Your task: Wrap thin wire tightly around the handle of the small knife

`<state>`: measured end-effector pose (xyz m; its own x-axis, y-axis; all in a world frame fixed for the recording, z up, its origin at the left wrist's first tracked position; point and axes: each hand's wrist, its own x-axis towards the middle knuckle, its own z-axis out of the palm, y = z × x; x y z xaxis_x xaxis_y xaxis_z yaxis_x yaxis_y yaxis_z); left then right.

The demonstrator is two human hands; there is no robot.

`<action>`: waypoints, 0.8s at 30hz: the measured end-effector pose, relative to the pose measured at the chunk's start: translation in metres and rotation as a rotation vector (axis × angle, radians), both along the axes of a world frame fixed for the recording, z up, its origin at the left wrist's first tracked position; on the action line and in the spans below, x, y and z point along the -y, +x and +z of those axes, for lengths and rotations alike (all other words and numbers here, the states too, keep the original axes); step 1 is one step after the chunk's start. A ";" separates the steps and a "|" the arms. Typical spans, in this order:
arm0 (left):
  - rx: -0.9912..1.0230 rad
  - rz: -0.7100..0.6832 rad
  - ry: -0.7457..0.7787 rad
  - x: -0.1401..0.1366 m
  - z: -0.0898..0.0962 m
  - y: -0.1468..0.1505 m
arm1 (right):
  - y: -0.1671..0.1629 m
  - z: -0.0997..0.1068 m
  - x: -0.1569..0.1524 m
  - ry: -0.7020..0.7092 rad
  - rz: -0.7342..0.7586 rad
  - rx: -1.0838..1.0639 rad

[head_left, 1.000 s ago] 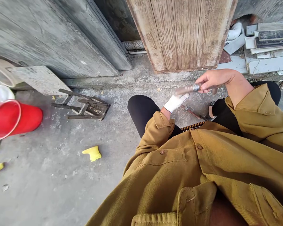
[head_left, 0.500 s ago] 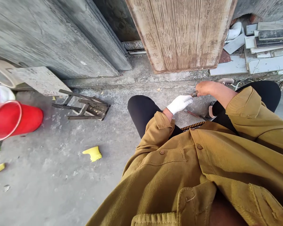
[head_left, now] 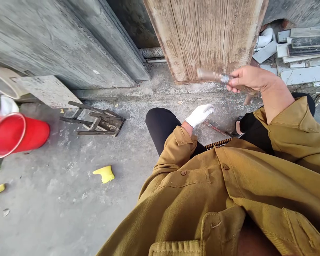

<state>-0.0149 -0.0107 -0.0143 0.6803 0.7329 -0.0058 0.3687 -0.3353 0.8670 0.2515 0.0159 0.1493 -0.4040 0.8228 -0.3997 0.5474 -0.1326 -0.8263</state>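
My right hand (head_left: 248,79), bare and raised in front of the wooden panel, is closed around a brown stick-like tool (head_left: 209,75) with a shiny collar. Motion blurs its far end, and a short crosspiece shows below my wrist; its exact kind I cannot make out. Lower and to the left, my left hand (head_left: 200,115) wears a white glove. Its fingers are pressed together, and whatever they may hold is hidden. Just beside it, a thin red rod-like tool (head_left: 216,128) lies on the ground near my foot.
A weathered wooden panel (head_left: 202,39) leans ahead of me. Stacked boards (head_left: 306,73) and a white pipe elbow (head_left: 265,36) are at the right. On the left are a small wooden stool (head_left: 96,122) lying over, a red bucket (head_left: 34,133) and a yellow scrap (head_left: 105,174).
My right hand has risen away from my left hand, carrying the brown tool up before the panel. My left hand has shifted slightly left and stays low.
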 end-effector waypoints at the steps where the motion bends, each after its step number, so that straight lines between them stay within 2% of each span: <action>1: -0.030 -0.028 0.021 0.002 0.003 0.002 | -0.001 -0.005 -0.002 0.041 -0.101 -0.024; 3: -0.107 -0.065 0.066 0.005 0.011 0.006 | -0.007 -0.023 -0.010 0.118 -0.176 0.090; 5: -0.228 -0.094 0.130 0.008 0.023 0.010 | -0.014 -0.045 -0.020 0.195 -0.144 0.260; 8: -0.429 -0.148 0.241 0.006 0.044 0.012 | -0.027 -0.066 -0.029 0.261 0.049 0.618; 10: -0.524 -0.171 0.300 -0.002 0.058 0.007 | -0.034 -0.068 -0.026 0.206 0.249 0.786; 12: -0.577 -0.173 0.340 -0.016 0.068 -0.002 | -0.036 -0.064 -0.019 0.064 0.464 0.803; 13: -0.586 -0.174 0.351 -0.024 0.073 -0.007 | -0.035 -0.059 -0.015 -0.025 0.572 0.745; 15: -0.555 -0.195 0.352 -0.042 0.078 -0.016 | -0.030 -0.046 -0.009 -0.150 0.732 0.535; 16: -0.519 -0.208 0.344 -0.050 0.079 -0.018 | -0.027 -0.038 -0.007 -0.172 0.766 0.416; 18: -0.411 -0.238 0.296 -0.064 0.081 -0.019 | -0.018 -0.018 -0.007 -0.121 0.702 0.228; 22: -0.155 -0.165 0.192 -0.082 0.081 -0.010 | -0.006 0.024 -0.018 0.063 0.304 0.069; 24: -0.099 -0.145 0.187 -0.086 0.082 -0.005 | -0.007 0.034 -0.027 0.116 0.133 0.019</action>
<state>-0.0202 0.0753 0.0675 0.7810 0.6226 0.0492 0.3852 -0.5422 0.7468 0.2449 0.0424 0.1835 -0.5056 0.8035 -0.3143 0.5698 0.0374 -0.8209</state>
